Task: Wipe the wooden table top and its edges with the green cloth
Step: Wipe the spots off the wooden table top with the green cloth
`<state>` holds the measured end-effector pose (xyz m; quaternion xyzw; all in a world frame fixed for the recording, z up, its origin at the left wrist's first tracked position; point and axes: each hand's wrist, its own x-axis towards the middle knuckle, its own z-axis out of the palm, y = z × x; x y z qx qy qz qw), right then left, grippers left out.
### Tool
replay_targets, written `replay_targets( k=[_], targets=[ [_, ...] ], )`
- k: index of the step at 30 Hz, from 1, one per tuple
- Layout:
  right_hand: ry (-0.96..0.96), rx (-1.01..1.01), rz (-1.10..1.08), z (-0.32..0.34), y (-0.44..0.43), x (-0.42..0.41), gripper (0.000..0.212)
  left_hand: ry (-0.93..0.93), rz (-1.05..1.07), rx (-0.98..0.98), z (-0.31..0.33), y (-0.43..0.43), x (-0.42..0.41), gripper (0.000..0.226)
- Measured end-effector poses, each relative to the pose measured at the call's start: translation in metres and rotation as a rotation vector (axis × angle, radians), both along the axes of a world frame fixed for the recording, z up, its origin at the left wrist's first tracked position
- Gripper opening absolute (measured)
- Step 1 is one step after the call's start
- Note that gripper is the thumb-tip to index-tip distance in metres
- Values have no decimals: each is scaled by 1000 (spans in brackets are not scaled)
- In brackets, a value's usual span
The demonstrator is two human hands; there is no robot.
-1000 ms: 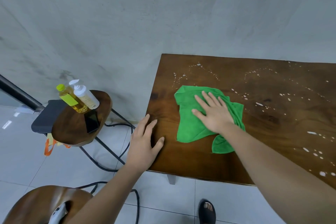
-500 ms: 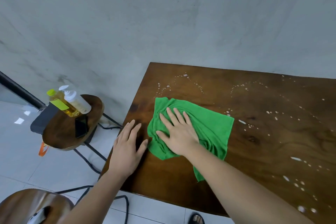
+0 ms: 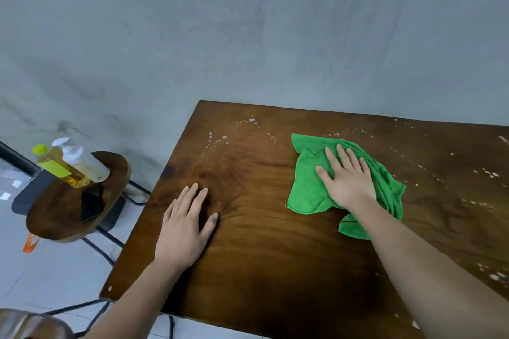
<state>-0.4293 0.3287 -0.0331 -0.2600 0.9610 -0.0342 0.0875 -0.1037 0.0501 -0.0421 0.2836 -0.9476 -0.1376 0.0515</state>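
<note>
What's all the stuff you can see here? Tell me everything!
table: one, brown wood, middle and right
cloth: one, green, on the table
drops: many, white, scattered on the table
stool: one, brown, left of the table
yellow bottle: one, yellow, on the stool
white bottle: one, white, beside the yellow bottle
phone: one, black, on the stool
left hand: one, flat on the bare table
right hand: one, pressing flat on the cloth

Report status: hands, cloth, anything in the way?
Left hand flat on wooden table. Right hand presses green cloth flat. Only white droplets around the cloth, far-left and right.
</note>
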Motion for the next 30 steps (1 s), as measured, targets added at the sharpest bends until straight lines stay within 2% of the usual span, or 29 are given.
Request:
replay_targets(
  k=[3,6,11,15,21,24,30],
  targets=[
    [-8,0,-123,-2,-38,13,86,-9,17,-1,0,0,-1,83],
    [-14,-18,-102,1,-85,32,86,-15,16,-1,0,1,-1,84],
    [-22,-34,141,6,-174,78,87,-10,9,-9,0,1,0,79],
    [-44,-20,462,10,-237,109,80,0,-5,-26,-1,2,2,76],
    [-38,-2,707,13,-257,92,78,-5,-1,-32,1,2,1,77],
    [-17,-18,639,15,-237,54,82,-4,0,-22,0,2,0,77],
    [46,8,352,8,-161,-46,87,-24,19,-10,4,1,-3,82]
  ],
)
